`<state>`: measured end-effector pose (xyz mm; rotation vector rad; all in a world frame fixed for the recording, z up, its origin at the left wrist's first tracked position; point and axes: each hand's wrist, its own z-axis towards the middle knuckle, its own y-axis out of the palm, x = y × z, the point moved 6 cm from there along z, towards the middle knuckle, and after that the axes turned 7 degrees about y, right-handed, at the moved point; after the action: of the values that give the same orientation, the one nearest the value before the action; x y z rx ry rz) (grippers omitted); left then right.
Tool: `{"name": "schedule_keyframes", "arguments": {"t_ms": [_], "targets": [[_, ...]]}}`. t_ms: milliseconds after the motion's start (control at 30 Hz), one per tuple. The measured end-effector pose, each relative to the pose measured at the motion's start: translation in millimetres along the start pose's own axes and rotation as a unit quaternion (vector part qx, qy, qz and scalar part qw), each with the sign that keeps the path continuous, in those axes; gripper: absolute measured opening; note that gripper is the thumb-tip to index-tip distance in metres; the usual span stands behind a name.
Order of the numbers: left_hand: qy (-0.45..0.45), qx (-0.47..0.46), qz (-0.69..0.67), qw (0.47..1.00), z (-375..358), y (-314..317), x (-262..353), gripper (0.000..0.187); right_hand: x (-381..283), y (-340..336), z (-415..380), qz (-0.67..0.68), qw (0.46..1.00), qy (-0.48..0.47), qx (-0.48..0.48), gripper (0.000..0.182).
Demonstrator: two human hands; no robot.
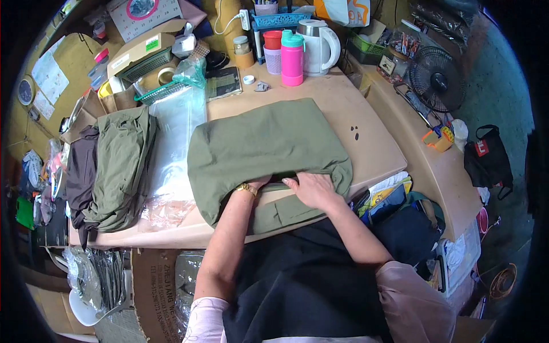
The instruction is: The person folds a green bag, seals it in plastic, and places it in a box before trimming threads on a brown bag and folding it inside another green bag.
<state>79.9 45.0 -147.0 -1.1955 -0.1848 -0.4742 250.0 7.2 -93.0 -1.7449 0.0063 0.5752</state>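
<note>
An olive green garment lies folded on the table in front of me, with a small flap or pocket on its near edge. My left hand reaches under the top layer of the garment, at a dark gap in the fold. Its fingers are hidden by cloth, and a gold-coloured watch or bracelet circles the wrist. My right hand rests at the right end of the same gap, palm down on the garment. Its thumb stretches out to the left, apart from the other fingers, whose tips go partly out of sight at the cloth.
Left of the garment lie clear plastic bags and a stack of folded olive and dark clothes. Behind stand a pink bottle, a kettle and a green basket. A black fan is at the right.
</note>
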Motion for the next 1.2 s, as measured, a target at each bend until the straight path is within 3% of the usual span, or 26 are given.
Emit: {"name": "schedule_keyframes", "arguments": {"t_ms": [33,100,167,200,233,367,433,533,600,633,767,867,967,1033,1133,1200], "targets": [[0.043,0.012,-0.008,0.999,-8,-5,1,0.041,8,9,8,-0.008,0.999,-0.007,-0.038,0.063],[0.087,0.022,-0.014,0.996,-19,-25,20,0.035,10,10,15,-0.030,0.996,-0.006,-0.078,0.064],[0.101,-0.215,0.112,0.965,-34,-61,75,0.036,18,22,18,-0.051,0.992,-0.003,-0.116,0.064],[0.087,-0.110,-0.023,0.990,-50,-77,85,0.033,23,31,23,-0.063,0.994,-0.034,-0.082,0.064],[0.038,-0.134,-0.115,0.984,-62,-84,85,0.033,25,33,25,-0.075,0.994,-0.065,-0.047,0.064],[-0.022,-0.047,-0.074,0.996,-103,-81,44,0.033,17,30,23,-0.089,0.987,-0.041,-0.125,0.058],[-0.023,-0.026,0.022,0.999,-110,-60,28,0.033,-1,18,22,-0.008,0.994,-0.103,-0.039,0.050],[0.004,-0.022,0.000,1.000,-85,-65,55,0.034,-37,8,10,0.001,0.991,-0.128,-0.032,0.053],[0.032,-0.045,0.023,0.998,-69,-54,53,0.036,-41,50,12,-0.037,0.960,-0.231,0.153,0.047],[0.026,-0.055,0.006,0.998,-61,-49,44,0.037,-37,69,11,-0.122,0.972,-0.191,0.059,0.047],[0.005,-0.055,-0.007,0.998,-36,-22,-2,0.040,-49,46,-3,-0.072,0.981,-0.177,-0.028,0.054],[-0.030,-0.038,-0.017,0.999,-18,-15,-13,0.044,-45,51,0,-0.039,0.982,-0.183,0.009,0.058],[-0.043,-0.091,-0.002,0.995,-12,-9,-16,0.048,-43,54,1,-0.040,0.982,-0.180,0.037,0.059],[0.010,0.004,0.059,0.998,-15,-14,-10,0.045,-45,52,-3,-0.061,0.984,-0.164,0.045,0.059],[-0.018,0.019,0.018,1.000,-22,-11,-15,0.044,-48,40,-9,-0.073,0.984,-0.149,0.061,0.059],[0.001,-0.027,0.051,0.998,-33,-25,5,0.043,-47,33,-11,-0.035,0.989,-0.137,0.038,0.062]]}}
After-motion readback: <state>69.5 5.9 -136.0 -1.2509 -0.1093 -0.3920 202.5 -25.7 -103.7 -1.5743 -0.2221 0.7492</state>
